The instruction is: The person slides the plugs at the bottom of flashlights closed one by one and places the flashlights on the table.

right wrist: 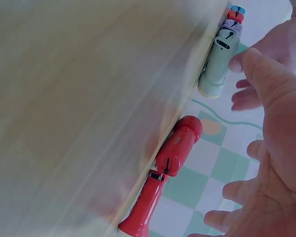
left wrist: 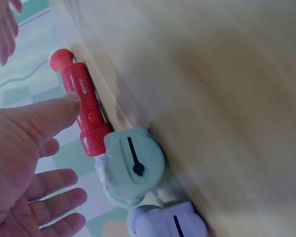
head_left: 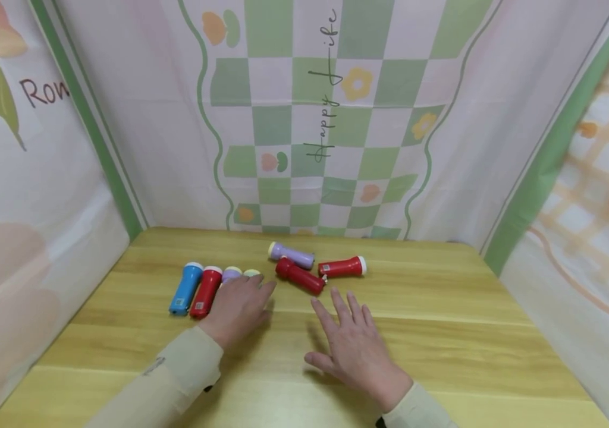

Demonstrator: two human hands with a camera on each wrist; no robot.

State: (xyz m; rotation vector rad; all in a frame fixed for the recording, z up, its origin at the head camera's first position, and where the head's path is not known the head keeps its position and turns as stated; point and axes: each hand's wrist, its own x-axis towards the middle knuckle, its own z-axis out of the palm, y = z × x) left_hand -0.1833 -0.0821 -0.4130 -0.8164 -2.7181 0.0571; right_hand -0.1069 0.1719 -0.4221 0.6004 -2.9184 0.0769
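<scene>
My left hand (head_left: pixel 240 306) hovers over the right end of a row of small flashlights, hiding much of a purple flashlight (head_left: pixel 231 273) and a mint-green flashlight (left wrist: pixel 135 168). Its fingers are spread apart and hold nothing in the left wrist view. The row continues leftward with a red flashlight (head_left: pixel 206 292) and a blue flashlight (head_left: pixel 186 289). My right hand (head_left: pixel 355 351) is stretched out above the table, fingers apart, nearest to a dark red flashlight (head_left: pixel 300 276). Beside that lie another red flashlight (head_left: pixel 343 267) and a second purple flashlight (head_left: pixel 292 255).
Everything lies on a wood-grain table (head_left: pixel 433 345). Behind it hangs a green-checked curtain (head_left: pixel 315 128), with more printed cloth (head_left: pixel 42 196) along the left and right sides.
</scene>
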